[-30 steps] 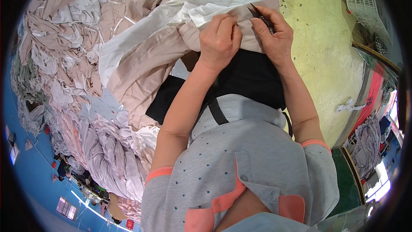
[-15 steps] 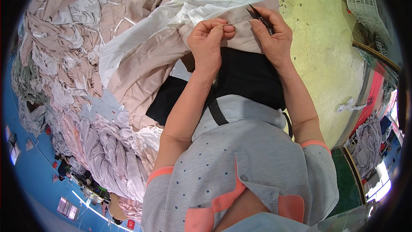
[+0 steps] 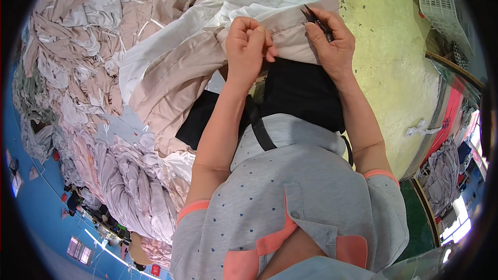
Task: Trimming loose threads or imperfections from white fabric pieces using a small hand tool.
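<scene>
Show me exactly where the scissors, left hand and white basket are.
Scissors (image 3: pixel 312 17): head view, on the dark blades.
Left hand (image 3: pixel 246 50): head view, middle of the hand.
White basket (image 3: pixel 436 1): head view, on its lattice wall.

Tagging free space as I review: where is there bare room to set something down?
Bare yellow floor stretches from the right hand and forearm out to the pale crate and white scrap. Crowded: the left side, under heaped cloth, and the beige cloth by the left hand.
</scene>
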`<state>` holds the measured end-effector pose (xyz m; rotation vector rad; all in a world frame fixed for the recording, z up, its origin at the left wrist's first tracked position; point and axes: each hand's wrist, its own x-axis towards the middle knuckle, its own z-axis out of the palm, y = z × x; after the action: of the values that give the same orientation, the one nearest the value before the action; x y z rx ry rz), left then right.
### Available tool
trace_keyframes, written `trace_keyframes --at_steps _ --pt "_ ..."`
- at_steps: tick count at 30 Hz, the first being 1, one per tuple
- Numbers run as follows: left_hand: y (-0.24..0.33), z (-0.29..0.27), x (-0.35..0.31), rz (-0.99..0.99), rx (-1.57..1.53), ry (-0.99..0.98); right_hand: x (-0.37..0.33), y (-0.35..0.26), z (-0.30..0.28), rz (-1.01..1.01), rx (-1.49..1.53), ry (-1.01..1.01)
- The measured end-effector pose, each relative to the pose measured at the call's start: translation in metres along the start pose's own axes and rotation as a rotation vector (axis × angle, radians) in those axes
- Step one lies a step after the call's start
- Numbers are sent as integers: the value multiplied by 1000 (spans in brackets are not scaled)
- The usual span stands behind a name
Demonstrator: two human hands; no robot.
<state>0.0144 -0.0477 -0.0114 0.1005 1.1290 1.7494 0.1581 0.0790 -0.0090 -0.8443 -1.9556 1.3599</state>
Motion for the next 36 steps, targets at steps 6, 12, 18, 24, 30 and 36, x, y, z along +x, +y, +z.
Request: trace_keyframes --at_steps 6,12,18,24,30,36 --pt "1 -20 0 687 1122 118 1 0 -1 -13 -25 -3" --pt "19 -46 -23 209 1294 -145 1 0 -2 -55 -63 -6" --pt "-59 -83 -22 -64 1930 -299 1 1 1 -39 -40 -2" --pt "-11 -28 -33 -71 1904 -250 0 2 -2 -33 -55 15" --pt "4 12 -14 656 1197 55 1 0 -1 -34 -47 16" --pt "-13 17 10 847 1113 11 1 -5 -1 -44 -56 41"
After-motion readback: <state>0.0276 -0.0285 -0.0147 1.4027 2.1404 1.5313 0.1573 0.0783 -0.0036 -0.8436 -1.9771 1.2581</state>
